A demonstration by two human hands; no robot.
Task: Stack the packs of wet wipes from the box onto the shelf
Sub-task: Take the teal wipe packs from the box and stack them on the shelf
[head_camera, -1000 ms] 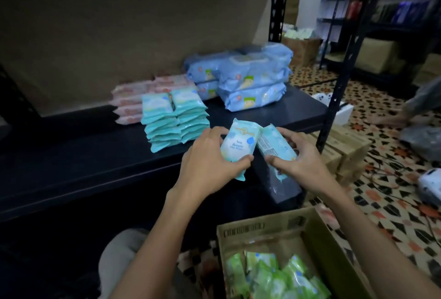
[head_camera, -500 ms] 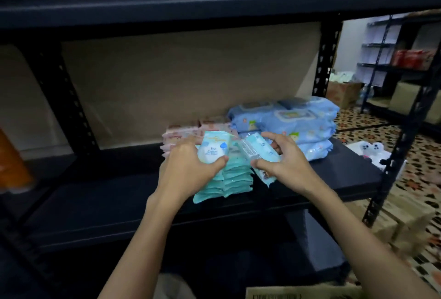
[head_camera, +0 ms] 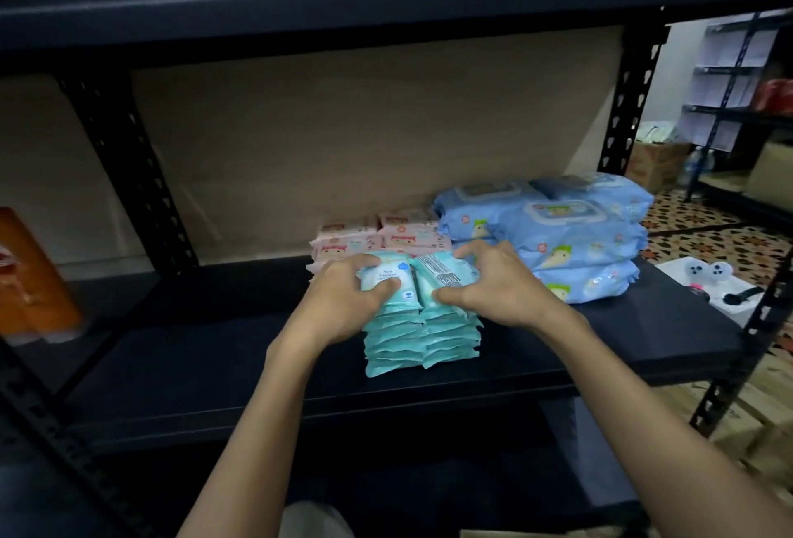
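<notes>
Two side-by-side stacks of teal wet wipe packs stand on the dark shelf. My left hand grips a teal pack with its label up, set on top of the left stack. My right hand grips another teal pack, barcode side up, on top of the right stack. Only the top edge of the cardboard box shows at the bottom of the view.
Pink wipe packs are piled behind the teal stacks, and large blue packs stand to the right. Black uprights frame the bay under an upper shelf board. An orange package sits far left.
Both hands carried their packs up from above the box and forward, and lowered them onto the tops of the two teal stacks. The view lifted away from the box toward the shelf.
</notes>
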